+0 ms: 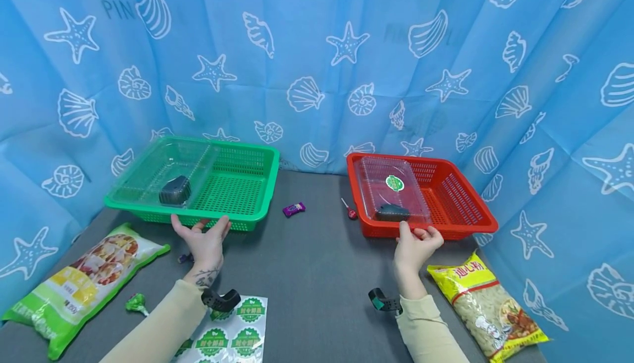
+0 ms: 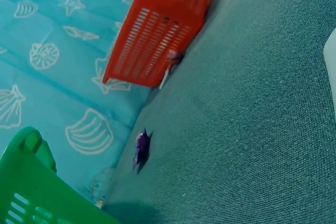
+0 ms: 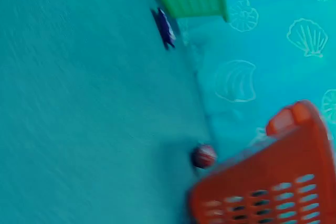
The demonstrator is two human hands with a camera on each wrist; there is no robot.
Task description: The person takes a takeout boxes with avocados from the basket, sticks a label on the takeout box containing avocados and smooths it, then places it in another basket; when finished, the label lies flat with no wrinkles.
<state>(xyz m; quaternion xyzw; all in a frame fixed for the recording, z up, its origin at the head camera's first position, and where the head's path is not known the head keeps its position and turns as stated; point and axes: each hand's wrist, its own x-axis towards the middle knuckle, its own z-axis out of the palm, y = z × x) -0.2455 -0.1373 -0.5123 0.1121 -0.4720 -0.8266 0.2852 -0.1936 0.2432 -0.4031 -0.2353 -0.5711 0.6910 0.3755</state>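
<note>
My left hand [image 1: 203,242] grips the front rim of a green plastic basket [image 1: 238,217], its fingers partly hidden at the rim. Inside that basket, on the left, sits a clear plastic container [image 1: 143,173] with a black object [image 1: 175,191] in it. On the other side, my right hand [image 1: 416,247] holds the front rim of a red plastic basket [image 1: 458,225], thumb on the edge and fingers curled beneath. A clear container [image 1: 396,165] bearing a green round sticker [image 1: 394,183] lies in it, with a dark object [image 1: 392,212] showing through.
Between the baskets lie a purple wrapped candy [image 1: 294,209] and a red lollipop [image 1: 350,210]. A green food bag [image 1: 89,286] and a green lollipop [image 1: 136,303] are at left, a sticker sheet [image 1: 228,335] at front, a yellow food bag [image 1: 490,308] at right. A blue curtain [image 1: 317,66] stands behind.
</note>
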